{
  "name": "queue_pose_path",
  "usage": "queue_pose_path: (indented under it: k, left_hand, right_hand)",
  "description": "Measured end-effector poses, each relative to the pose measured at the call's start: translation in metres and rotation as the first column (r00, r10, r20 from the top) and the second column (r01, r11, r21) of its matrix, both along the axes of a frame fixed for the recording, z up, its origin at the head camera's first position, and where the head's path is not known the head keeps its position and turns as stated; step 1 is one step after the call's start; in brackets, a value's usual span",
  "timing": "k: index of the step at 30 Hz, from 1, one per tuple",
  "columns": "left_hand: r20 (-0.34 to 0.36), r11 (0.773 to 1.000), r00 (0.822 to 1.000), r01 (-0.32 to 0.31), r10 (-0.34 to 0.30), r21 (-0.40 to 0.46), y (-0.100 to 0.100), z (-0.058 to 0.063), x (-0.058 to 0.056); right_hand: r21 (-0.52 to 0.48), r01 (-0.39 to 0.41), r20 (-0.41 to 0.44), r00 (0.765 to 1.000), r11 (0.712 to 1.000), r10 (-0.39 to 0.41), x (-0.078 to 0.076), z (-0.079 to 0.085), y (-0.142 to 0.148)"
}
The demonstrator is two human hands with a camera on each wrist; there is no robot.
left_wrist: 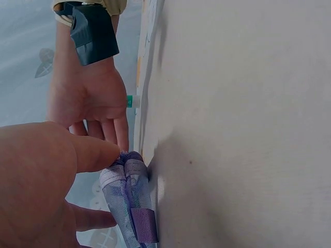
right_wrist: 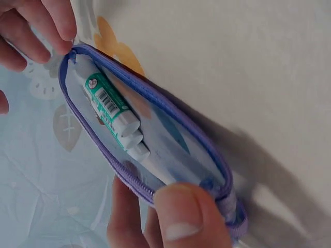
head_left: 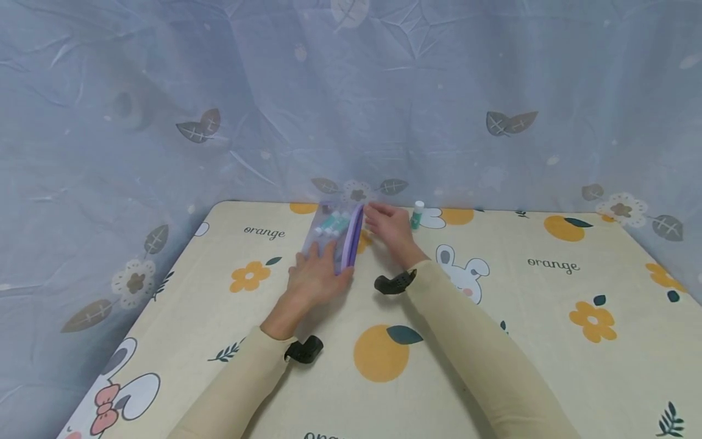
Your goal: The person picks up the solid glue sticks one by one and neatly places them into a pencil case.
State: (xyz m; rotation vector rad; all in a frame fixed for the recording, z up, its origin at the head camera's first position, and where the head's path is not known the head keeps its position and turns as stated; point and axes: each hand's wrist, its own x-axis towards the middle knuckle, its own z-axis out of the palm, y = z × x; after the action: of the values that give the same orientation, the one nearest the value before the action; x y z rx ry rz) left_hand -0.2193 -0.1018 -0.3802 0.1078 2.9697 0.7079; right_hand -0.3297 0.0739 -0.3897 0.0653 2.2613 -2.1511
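A see-through zipper pouch [head_left: 323,242] with purple edging lies on the table, its mouth [right_wrist: 155,103] spread wide. Inside, several white-and-green glue sticks [right_wrist: 111,106] lie side by side toward the far end. My left hand [head_left: 315,277] grips the near end, thumb [right_wrist: 181,214] over the zipper edge and fingers behind the pouch. At the far end, my right hand [head_left: 392,225] pinches the zipper's corner with its fingertips [right_wrist: 64,39]. Just beyond the right hand, another glue stick [head_left: 418,215] stands upright on the table.
The table wears a cream cloth [head_left: 460,366] printed with oranges, flowers and rabbits. A blue-grey curtain [head_left: 329,110] hangs along the table's back edge, close behind the pouch and the standing glue stick. Dark camera mounts sit at both wrists.
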Motion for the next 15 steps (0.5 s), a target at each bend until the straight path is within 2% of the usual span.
queue_pose_path:
  k: [6, 15]
  left_hand:
    - [0.003, 1.0, 1.0, 0.002, -0.002, -0.003, 0.0, 0.0, 0.0]
    - [0.004, 1.0, 1.0, 0.002, -0.002, -0.007, 0.0, 0.001, 0.0]
  right_hand:
    - [0.132, 0.015, -0.057, 0.998, 0.991, -0.008, 0.004, 0.008, 0.005]
    - [0.183, 0.011, -0.155, 0.988, 0.983, 0.018, 0.003, 0.017, 0.011]
